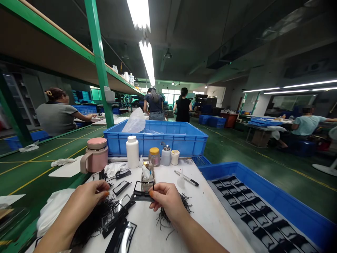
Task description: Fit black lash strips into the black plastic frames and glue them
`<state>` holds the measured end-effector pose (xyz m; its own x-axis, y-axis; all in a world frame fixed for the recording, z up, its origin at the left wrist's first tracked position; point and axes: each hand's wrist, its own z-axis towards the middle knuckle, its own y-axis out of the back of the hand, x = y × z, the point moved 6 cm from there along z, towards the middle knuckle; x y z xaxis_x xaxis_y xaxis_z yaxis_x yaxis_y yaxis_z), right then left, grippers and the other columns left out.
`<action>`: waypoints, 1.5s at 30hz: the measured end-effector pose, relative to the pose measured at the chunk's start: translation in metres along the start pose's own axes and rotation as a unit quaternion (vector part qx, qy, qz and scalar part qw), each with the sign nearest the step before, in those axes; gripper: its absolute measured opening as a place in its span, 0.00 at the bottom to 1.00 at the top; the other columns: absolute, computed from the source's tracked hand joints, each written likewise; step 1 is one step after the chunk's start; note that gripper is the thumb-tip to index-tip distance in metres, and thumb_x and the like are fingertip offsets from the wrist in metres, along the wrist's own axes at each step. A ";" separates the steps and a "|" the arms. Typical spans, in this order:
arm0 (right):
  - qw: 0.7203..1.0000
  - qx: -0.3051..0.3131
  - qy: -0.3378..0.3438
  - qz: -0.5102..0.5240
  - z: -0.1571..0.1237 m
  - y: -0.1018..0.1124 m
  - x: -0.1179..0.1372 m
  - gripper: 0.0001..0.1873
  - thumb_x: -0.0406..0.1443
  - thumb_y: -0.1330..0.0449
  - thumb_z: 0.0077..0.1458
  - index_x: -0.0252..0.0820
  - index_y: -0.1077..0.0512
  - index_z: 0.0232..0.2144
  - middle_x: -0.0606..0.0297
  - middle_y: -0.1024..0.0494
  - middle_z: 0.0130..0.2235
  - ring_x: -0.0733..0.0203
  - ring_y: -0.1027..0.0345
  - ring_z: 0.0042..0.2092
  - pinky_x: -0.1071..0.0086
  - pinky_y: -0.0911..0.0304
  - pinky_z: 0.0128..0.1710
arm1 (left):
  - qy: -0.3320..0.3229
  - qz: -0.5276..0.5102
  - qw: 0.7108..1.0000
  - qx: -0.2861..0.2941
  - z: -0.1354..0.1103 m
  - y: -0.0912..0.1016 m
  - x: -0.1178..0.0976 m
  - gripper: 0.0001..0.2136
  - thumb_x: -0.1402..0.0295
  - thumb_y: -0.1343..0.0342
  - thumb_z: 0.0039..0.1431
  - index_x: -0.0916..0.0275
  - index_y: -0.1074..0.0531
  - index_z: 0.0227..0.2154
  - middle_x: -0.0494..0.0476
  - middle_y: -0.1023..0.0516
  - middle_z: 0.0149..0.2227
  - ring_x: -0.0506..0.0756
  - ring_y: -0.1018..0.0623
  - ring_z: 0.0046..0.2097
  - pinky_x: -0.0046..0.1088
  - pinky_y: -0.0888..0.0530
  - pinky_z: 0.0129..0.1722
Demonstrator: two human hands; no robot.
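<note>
My right hand pinches the right end of a black plastic frame with a rectangular window, held up above the white worktop. My left hand is apart from that frame, its thumb and fingertips pressed together; whatever may be between them is too small to make out. Below the left hand spreads a heap of thin black strips. More black frames lie loosely between the hands and toward the front edge. A second clump of black strips sits partly hidden beneath my right hand.
Behind stand a pink mug, a white bottle, small jars and a pump bottle. A cutter knife lies at right. Blue crates border the table; the right one holds rows of black frames. Several people work farther off.
</note>
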<state>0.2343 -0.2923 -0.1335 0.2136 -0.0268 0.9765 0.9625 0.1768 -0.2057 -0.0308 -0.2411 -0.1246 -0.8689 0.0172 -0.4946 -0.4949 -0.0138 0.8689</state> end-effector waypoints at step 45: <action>0.998 -0.041 0.004 0.046 0.003 0.012 0.003 0.19 0.45 0.31 0.42 0.33 0.27 0.28 0.63 0.26 0.24 0.67 0.32 0.23 0.79 0.40 0.20 | -0.174 -0.325 0.925 0.092 -0.038 -0.046 -0.087 0.14 0.53 0.57 0.64 0.59 0.37 0.33 0.50 0.30 0.28 0.53 0.31 0.32 0.27 0.31 0.33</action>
<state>0.2459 -0.2873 -0.1332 0.3018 -0.0218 0.9531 0.9494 0.0975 -0.2984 0.0671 -0.2797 -0.1227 -0.3172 0.2837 -0.9049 -0.8740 0.2829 0.3951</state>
